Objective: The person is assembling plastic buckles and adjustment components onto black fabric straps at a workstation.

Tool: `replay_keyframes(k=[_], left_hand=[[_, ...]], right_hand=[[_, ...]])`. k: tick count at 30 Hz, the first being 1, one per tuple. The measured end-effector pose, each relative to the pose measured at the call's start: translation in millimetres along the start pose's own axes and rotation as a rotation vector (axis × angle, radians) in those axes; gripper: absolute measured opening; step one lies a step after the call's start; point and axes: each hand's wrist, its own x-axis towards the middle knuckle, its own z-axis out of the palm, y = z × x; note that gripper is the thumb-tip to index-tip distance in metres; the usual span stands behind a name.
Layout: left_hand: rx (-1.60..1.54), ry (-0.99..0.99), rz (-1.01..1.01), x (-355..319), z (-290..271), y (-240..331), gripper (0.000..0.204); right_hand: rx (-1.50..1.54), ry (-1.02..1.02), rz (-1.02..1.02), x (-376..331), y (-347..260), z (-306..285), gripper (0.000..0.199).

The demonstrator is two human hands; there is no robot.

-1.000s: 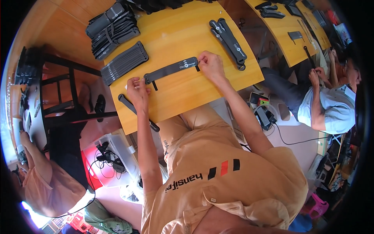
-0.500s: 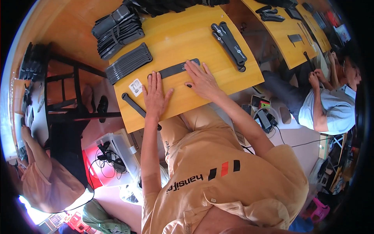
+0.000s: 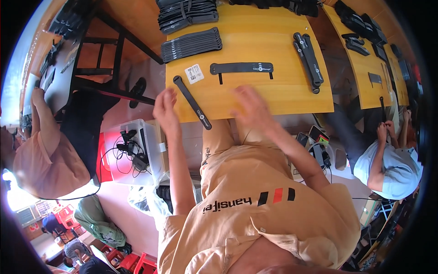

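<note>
A flat black strap lies across the middle of the yellow table. A second black strap lies slanted at the table's near left corner, next to a small white label. My left hand hovers open at the table's left edge, just left of the slanted strap, holding nothing. My right hand is blurred, fingers spread, over the table's near edge below the flat strap, and it holds nothing.
Stacks of black straps lie at the far left of the table, another pile behind them, and a pair of long straps at the right. A clear bin with cables stands left of my knees. Other people sit at left and right.
Both hands have lifted off the flat strap and pulled back toward the table's near edge. The strap now lies alone in the middle. The camera view has shifted.
</note>
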Motion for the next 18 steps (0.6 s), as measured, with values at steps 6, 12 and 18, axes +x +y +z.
replay_keyframes(k=[6,12,18], left_hand=[[-0.241,0.078,-0.483,-66.8,-65.6,-45.2,0.029],[-0.518,-0.160,-0.737,-99.3,-24.8,-43.8,0.033],[-0.774,-0.333,-0.669,-93.3,20.8,2.3,0.028]], right_hand=[[-0.281,-0.157,-0.328,-10.0,-37.3,65.0,0.052],[0.024,0.098,-0.361,-1.6,-27.8,67.4,0.043],[0.269,0.202,-0.187,-14.4,-53.3,23.9,0.031]])
